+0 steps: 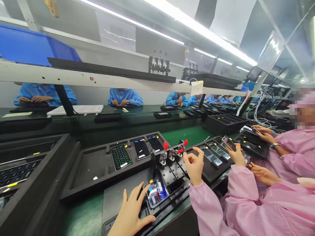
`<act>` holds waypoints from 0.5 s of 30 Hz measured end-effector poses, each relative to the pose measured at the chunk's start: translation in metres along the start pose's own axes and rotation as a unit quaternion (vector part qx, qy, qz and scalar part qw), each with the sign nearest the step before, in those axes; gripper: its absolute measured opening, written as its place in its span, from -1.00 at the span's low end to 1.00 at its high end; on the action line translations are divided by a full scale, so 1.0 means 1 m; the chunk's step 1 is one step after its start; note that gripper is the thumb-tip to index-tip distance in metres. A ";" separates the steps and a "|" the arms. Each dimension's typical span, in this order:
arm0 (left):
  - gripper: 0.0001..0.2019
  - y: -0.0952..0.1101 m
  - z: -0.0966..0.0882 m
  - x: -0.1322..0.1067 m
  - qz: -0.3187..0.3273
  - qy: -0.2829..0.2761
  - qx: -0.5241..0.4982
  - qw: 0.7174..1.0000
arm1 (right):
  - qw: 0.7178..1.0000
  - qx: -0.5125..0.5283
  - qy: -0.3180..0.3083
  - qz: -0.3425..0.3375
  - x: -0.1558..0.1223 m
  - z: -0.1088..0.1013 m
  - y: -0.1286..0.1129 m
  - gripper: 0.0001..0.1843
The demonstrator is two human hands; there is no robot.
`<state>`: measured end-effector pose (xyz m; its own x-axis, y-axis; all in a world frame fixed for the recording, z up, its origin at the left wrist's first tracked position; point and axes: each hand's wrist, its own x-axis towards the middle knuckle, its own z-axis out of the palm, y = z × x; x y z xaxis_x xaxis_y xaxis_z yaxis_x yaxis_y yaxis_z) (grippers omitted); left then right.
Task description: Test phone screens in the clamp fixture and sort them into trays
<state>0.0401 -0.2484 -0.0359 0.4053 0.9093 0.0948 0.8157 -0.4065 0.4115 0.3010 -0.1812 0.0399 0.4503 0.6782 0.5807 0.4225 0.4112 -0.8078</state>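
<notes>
In the head view my left hand (133, 209) is spread beside a phone (157, 194) with a brightly lit screen. Its fingertips reach the phone's left edge; whether they touch is unclear. The phone lies at the front of a black clamping fixture (169, 173) with several red-tipped toggle clamps. Close to the right-hand red clamp lever (181, 151), my right hand (195, 165), in a pink sleeve, is raised with fingers bent and apart. Nothing shows in it. Behind the fixture, a black foam tray (86, 164) holds a phone with a green-patterned screen (121, 156) and two other phones (141, 148).
Another foam tray with phones (211, 154) lies right of the fixture. Co-workers in pink sleeves sit close on my right, one hand (236, 155) holding a phone. Stacked trays (36, 193) stand at left. A white shelf beam (118, 83) crosses above the bench.
</notes>
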 end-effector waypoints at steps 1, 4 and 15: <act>-0.17 0.001 0.001 0.002 0.003 -0.004 0.008 1.000 | 0.999 -0.009 0.027 -0.028 0.007 -0.001 -0.002 -0.57; -0.19 0.008 0.005 0.009 0.012 -0.008 0.026 1.000 | 0.994 -0.050 0.029 -0.094 0.031 0.001 -0.007 -0.55; -0.17 0.029 0.015 0.035 0.034 -0.021 0.031 0.999 | 0.974 -0.139 -0.042 -0.174 -0.002 -0.030 0.013 -0.72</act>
<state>0.0844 -0.2297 -0.0346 0.4771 0.8751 0.0812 0.8090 -0.4734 0.3484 0.3289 -0.1957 0.0315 0.1803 0.5801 0.7943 0.7403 0.4517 -0.4979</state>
